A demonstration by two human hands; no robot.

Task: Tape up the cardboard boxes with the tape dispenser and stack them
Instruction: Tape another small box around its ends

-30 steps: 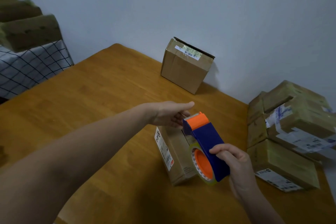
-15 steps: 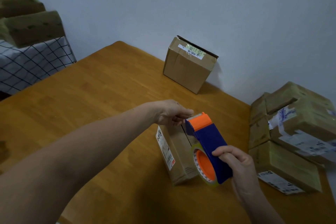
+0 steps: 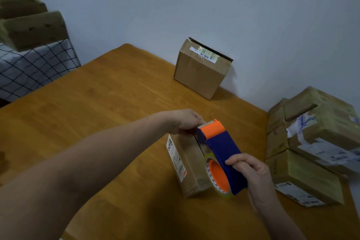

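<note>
While one box (image 3: 191,161) lies below, the right hand (image 3: 251,169) grips one tape dispenser (image 3: 222,146), the left hand (image 3: 187,121) apparently pinching its tape (image 3: 227,195).

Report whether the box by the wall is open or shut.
Shut: the cardboard box has its top flaps lying flat under a barcode label; its dark far edge is unclear.

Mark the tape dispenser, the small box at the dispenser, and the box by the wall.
tape dispenser (image 3: 224,150), head view, blue body.
small box at the dispenser (image 3: 194,165), head view, top face.
box by the wall (image 3: 198,76), head view, front side.
</note>
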